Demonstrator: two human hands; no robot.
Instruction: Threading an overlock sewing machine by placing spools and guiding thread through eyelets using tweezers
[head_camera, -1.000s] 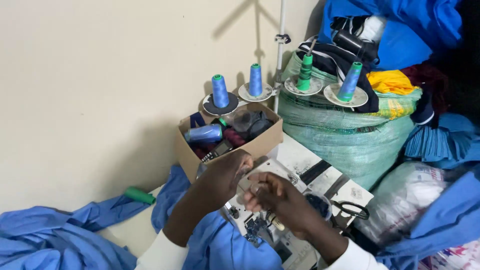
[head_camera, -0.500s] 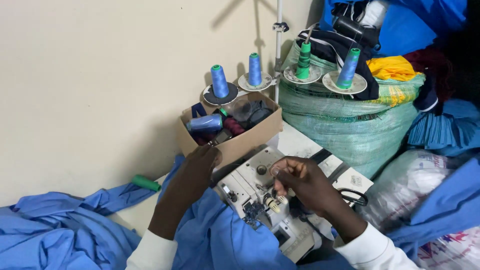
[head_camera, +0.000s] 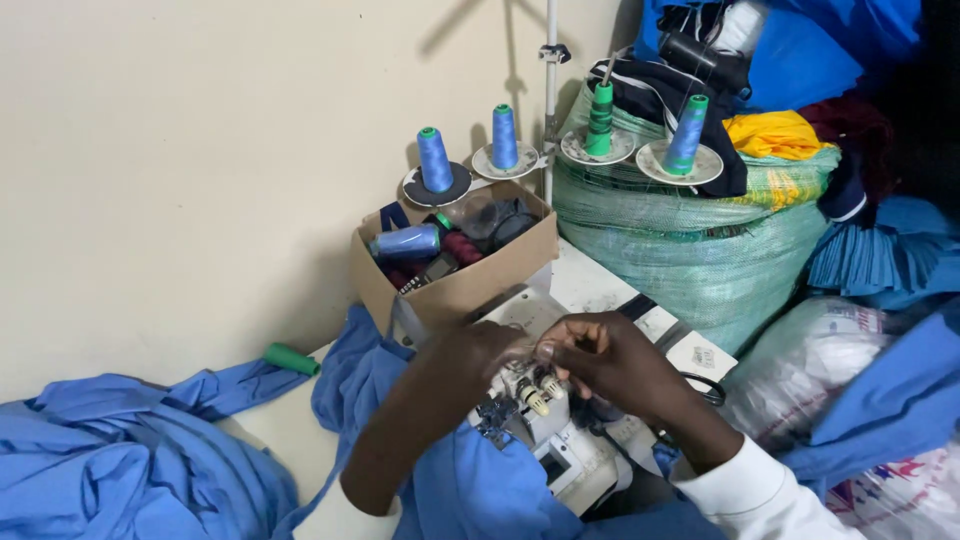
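1. White metal made up the body of the sewing machine (head_camera: 560, 440), which sat low in the middle of the view on a pale table (head_camera: 600, 285), its long axis running from the cardboard box (head_camera: 470, 285) at upper left down toward the person at lower right.
2. The left hand (head_camera: 478, 350) lay over the upper left part of the machine's top, fingers curled downward; whether it pinched anything could not be told, since the fingertips were hidden against the other hand.
3. The right hand (head_camera: 610, 362) came in from the lower right and met the left just above the tension knobs (head_camera: 540, 392), thumb and forefinger drawn together as though pinching something fine. No thread showed clearly between them.
4. Both hands touched or nearly touched at the machine's top, so the working spot lay directly between them; the right hand was slightly nearer the knobs, which sat just below and to its left.
5. Blue fabric (head_camera: 470, 485) draped from the machine's front down toward the person, beneath the left forearm, and more of it lay heaped at far left.
6. Behind the box stood blue thread cones (head_camera: 435, 160) on their stand, well apart from both hands.
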